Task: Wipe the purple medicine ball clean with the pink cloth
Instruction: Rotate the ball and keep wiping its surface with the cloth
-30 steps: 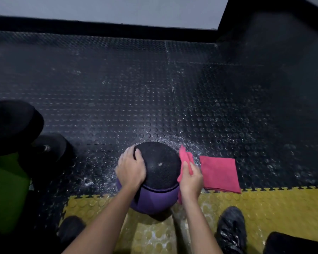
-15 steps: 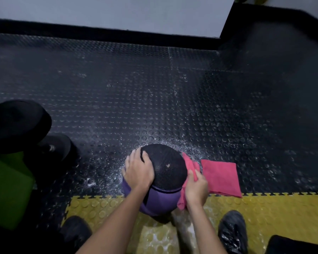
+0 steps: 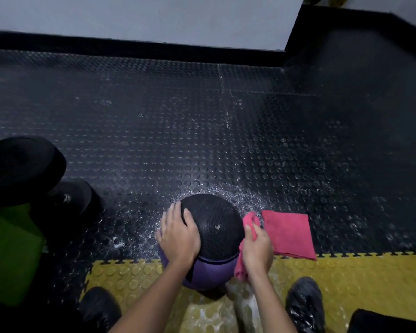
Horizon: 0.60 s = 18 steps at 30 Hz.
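Purple medicine ball [image 3: 211,239], black on top, sits where the yellow studded mat [image 3: 346,280] meets the black studded floor [image 3: 178,140], just ahead of two dark shoes [image 3: 305,301]. The left hand [image 3: 178,236] lies on its left side, fingers spread and fairly straight. The right hand [image 3: 257,251] curls its fingers round the pink cloth [image 3: 240,269], held against the ball's right side. A folded second cloth [image 3: 288,234] lies just beside it among white specks. Beyond, a black baseboard [image 3: 130,46] runs under a pale wall [image 3: 154,18].
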Motion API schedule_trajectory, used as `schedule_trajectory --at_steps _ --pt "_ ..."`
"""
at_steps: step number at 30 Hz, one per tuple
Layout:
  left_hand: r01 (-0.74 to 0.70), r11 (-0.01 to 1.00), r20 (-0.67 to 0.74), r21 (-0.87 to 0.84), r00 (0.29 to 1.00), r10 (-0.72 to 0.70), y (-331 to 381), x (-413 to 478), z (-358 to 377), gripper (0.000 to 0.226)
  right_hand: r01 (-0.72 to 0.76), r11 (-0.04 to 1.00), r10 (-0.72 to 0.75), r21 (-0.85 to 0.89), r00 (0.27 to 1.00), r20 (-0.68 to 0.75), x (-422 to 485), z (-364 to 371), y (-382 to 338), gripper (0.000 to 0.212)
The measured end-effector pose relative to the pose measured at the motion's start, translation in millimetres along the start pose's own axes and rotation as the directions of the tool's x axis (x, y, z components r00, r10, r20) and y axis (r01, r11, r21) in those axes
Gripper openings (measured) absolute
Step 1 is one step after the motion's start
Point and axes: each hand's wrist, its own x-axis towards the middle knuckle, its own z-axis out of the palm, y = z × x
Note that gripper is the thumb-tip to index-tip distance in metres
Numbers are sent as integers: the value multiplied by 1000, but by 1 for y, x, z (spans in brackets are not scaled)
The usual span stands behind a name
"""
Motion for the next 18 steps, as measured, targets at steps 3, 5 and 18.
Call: schedule_trajectory --at_steps 3,5,18 --pt "-9 999 16 37 1000 8 6 -4 1 46 472 873 -481 -122 874 -62 -36 7 -40 23" --pt "-25 999 29 26 999 24 5 -8 0 47 628 747 -643 -220 766 5 -51 16 -52 26" --pt "-145 989 -124 -20 982 142 -23 -42 8 65 263 920 -258 -292 964 57 -24 -8 -35 27"
